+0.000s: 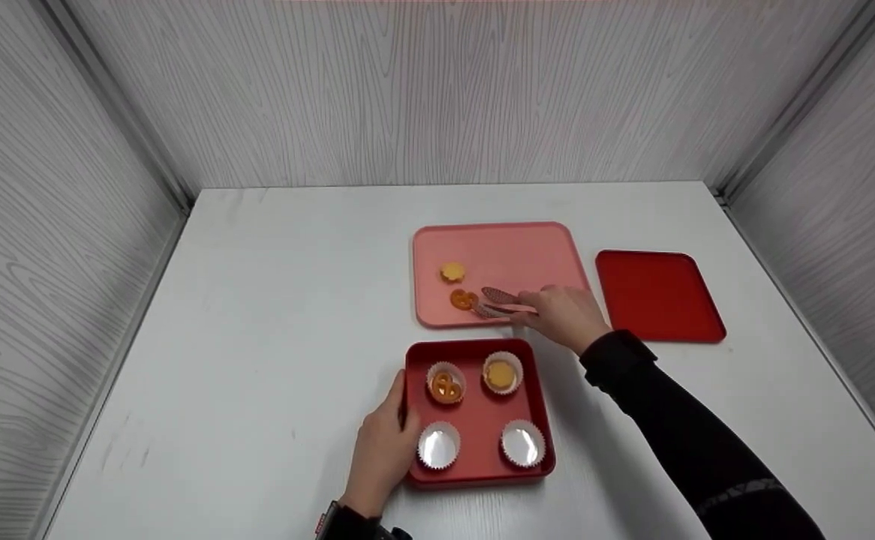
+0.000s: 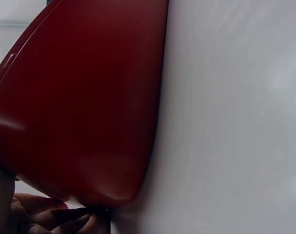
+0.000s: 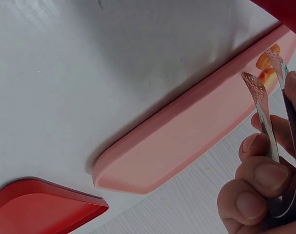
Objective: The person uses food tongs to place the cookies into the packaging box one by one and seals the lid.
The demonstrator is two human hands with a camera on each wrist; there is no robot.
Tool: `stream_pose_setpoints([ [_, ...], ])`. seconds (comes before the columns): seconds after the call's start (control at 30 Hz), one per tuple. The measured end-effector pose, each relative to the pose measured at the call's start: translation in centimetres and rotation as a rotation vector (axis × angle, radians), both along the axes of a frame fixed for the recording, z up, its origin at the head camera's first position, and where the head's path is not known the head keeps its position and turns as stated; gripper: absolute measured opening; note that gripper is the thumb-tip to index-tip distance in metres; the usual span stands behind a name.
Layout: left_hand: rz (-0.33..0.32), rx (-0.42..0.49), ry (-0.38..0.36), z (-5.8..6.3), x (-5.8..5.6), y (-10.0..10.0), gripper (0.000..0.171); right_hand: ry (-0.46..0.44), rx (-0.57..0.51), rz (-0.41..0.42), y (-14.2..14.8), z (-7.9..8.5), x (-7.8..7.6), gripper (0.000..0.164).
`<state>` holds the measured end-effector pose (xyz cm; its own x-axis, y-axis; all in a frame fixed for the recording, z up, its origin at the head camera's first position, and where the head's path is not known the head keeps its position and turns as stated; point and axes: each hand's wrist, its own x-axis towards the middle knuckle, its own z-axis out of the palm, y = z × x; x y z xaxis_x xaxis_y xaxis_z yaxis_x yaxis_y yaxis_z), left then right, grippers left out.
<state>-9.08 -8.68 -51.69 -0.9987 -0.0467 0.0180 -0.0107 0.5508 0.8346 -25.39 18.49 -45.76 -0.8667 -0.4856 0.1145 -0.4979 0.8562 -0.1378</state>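
Observation:
My right hand grips metal tongs with perforated tips, which stand apart. They reach over the pink tray, close to a brown pretzel-shaped piece; whether a tip touches it I cannot tell. Behind that piece lies a yellow flower-shaped piece. With thumb over the rim, my left hand holds the left wall of a square red box. Four paper cups stand inside: the back left one holds a pretzel-shaped piece, the back right one a yellow piece.
A flat red tray lies to the right of the pink one. The two front paper cups, left and right, show bare bottoms. Grey wood-grain panels enclose the white table at the back and sides.

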Motion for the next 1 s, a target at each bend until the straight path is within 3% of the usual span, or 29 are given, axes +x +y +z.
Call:
stream_pose_setpoints([
  [0.27,0.006,-0.006,0.001,-0.1,0.0,0.0,0.057,-0.053,0.036,-0.027,-0.5,0.2,-0.2,0.04],
  [1.0,0.012,-0.014,-0.001,-0.1,-0.1,0.0,0.056,0.107,0.137,0.053,-2.3,-0.3,-0.7,0.041],
])
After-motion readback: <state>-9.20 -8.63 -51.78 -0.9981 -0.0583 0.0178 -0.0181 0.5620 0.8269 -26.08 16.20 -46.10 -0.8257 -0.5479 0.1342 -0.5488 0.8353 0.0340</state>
